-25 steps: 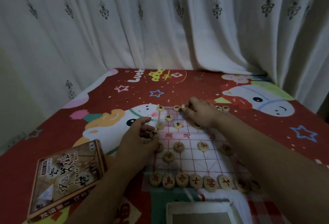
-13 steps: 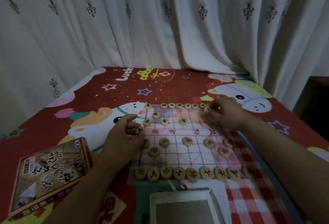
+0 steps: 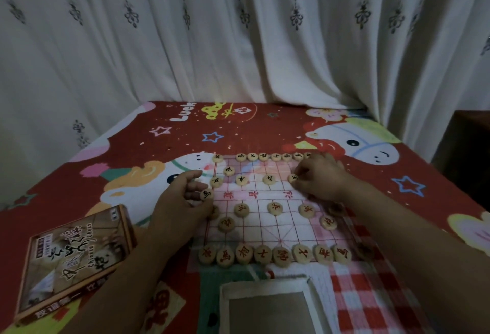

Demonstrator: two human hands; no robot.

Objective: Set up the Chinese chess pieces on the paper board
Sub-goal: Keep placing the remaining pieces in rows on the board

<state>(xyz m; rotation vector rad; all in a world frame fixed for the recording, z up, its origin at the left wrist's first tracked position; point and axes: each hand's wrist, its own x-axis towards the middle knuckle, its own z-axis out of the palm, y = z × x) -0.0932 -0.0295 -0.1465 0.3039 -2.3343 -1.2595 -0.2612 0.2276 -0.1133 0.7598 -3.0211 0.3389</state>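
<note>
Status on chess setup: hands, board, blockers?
Left hand pinches round wooden black-lettered piece at left edge of red-gridded paper board. Right hand pinches round wooden disc on board's far side. Far back row: one gap. Nothing in the way.

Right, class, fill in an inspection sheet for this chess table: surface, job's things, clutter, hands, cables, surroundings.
Surface: red cartoon-print cloth covers the table.
Job's things: paper board lies on the cloth; red pieces sit in its near rows; black pieces sit in its far rows, with a gap near the far row's left end.
Clutter: Chinese chess box lies left of the board; open white tray sits at the near edge.
Hands: left hand pinches a loose black piece beside the board's left edge; right hand pinches a placed black piece on the far right.
Cables: nothing seen.
Surroundings: white patterned curtain behind; dark furniture at right.
</note>
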